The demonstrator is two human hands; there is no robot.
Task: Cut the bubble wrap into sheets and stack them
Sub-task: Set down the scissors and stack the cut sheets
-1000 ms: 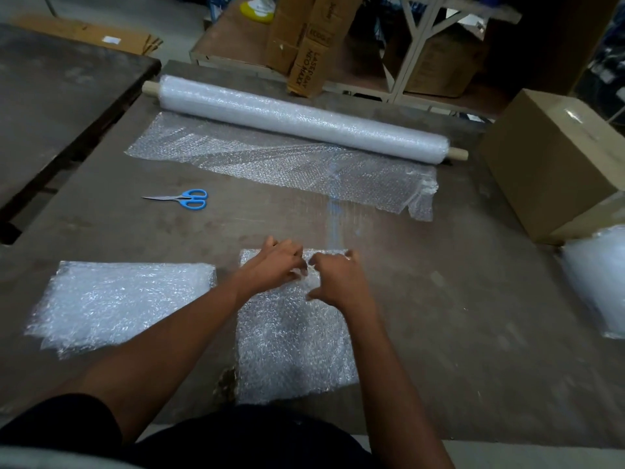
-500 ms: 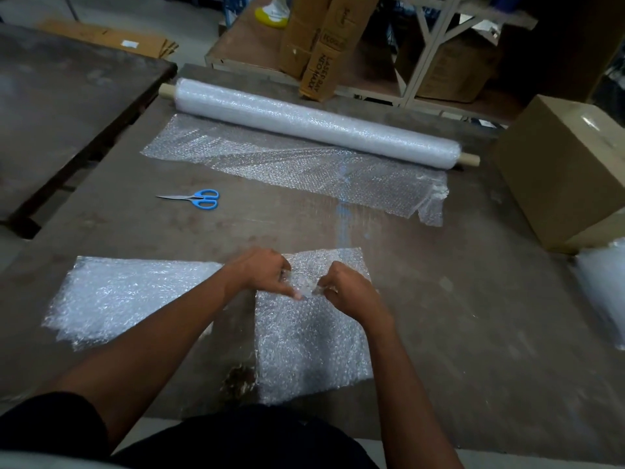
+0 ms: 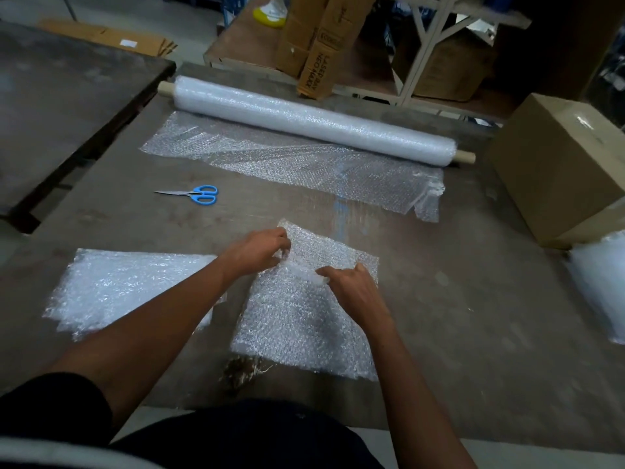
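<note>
Near table edge, left hand (image 3: 260,250) and right hand (image 3: 351,286) pinch sheet (image 3: 304,319): light, limp, best held by corners.

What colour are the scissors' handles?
Bright blue handles on the scissors, with silver blades; the head view, the only one, shows them.

On my table (image 3: 473,316), the roll (image 3: 311,125) lies at the back, scissors (image 3: 198,194) before it at left, a stack (image 3: 128,289) left of my sheet (image 3: 304,319), a box (image 3: 561,164) right.
</note>
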